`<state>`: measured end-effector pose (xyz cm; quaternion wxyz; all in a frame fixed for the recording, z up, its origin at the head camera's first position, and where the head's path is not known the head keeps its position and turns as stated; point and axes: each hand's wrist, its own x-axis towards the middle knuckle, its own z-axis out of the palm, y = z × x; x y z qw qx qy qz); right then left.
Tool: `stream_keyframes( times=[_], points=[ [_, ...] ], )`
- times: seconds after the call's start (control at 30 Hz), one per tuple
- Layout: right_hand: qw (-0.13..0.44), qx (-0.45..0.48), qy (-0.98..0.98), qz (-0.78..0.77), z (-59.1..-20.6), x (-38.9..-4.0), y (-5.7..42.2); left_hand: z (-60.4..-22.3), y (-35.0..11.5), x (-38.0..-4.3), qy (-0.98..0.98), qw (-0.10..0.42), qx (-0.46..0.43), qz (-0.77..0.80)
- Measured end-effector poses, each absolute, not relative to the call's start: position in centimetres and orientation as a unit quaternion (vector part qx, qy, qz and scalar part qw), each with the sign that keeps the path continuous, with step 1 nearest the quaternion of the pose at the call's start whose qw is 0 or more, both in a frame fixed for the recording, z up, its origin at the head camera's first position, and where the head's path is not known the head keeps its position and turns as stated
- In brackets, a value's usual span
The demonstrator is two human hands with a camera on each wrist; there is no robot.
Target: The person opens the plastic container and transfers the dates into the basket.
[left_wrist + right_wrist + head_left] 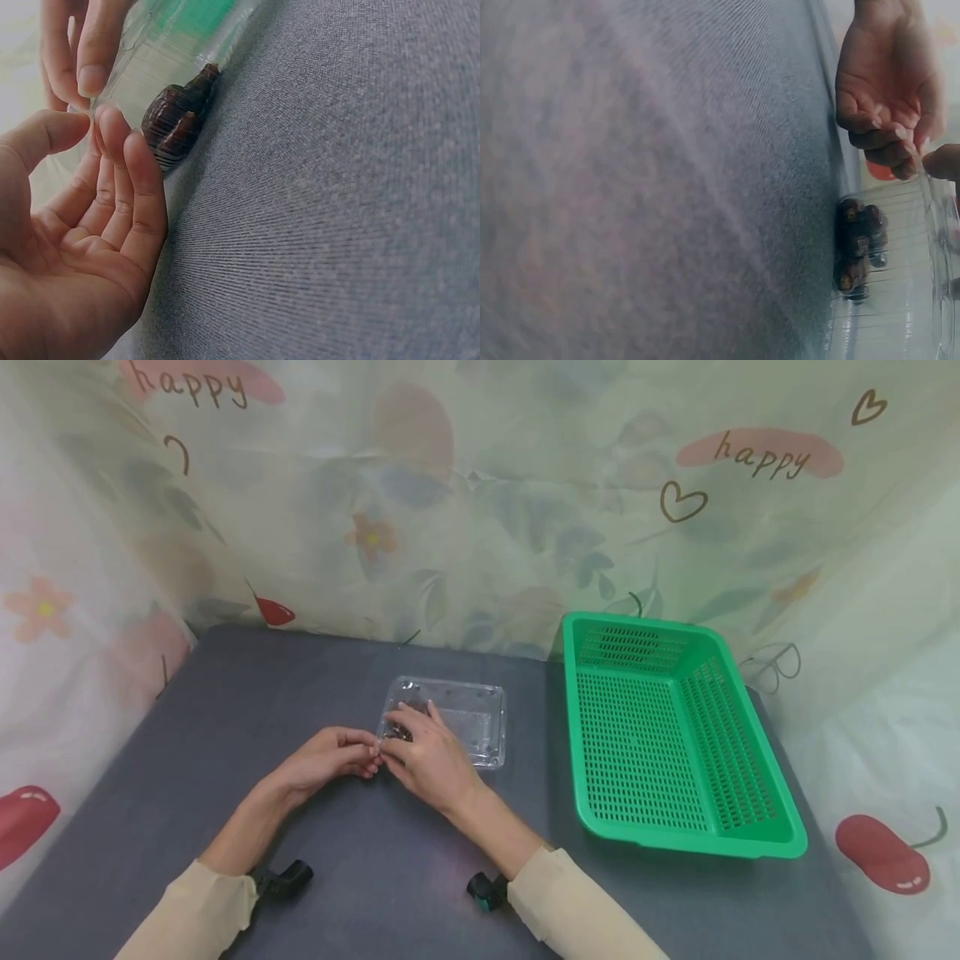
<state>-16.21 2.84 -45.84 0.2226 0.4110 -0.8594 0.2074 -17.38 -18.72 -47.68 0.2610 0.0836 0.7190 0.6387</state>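
Note:
A clear plastic box [480, 727] lies on the table, with several glossy dark brown fruits [859, 247] that look like dates at its left end. My left hand [333, 756] pinches the rim at the box's near left corner between thumb and fingertips; its other fingers lie together, slightly bent, in the left wrist view. Over the left end of the box, my right hand [431, 760] pinches the same rim close to the left fingertips. Its remaining fingers spread over the top and partly hide the fruits. Whether the lid is fully fastened cannot be made out.
A large green plastic basket [678, 837] with slotted walls stands on the right of the grey-covered table [405, 893]. Patterned curtain cloth [480, 568] hangs behind and at both sides. Black camera mounts [288, 878] stick out from both wrists.

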Motion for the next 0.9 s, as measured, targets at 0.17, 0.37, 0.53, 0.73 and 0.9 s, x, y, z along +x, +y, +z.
stream_keyframes(
  times=[0.17,0.37,0.53,0.73,0.9],
  points=[
    [0.231,0.421,-0.854,0.202,-45.86,-16.32,2.91,-47.67,-18.66,-17.44,0.723,0.256,0.081,0.636],
    [0.236,0.428,-0.851,0.192,-46.02,-16.36,2.88,-47.74,-18.58,-17.40,0.725,0.258,0.073,0.635],
    [0.253,0.441,-0.845,0.167,-46.00,-16.30,2.76,-47.70,-18.52,-17.37,0.724,0.260,0.076,0.634],
    [0.267,0.454,-0.837,0.150,-46.14,-16.35,2.71,-47.65,-18.51,-17.34,0.724,0.260,0.077,0.635],
    [0.270,0.457,-0.833,0.154,-46.31,-16.45,2.76,-47.73,-18.53,-17.38,0.726,0.259,0.079,0.632]
  ],
)
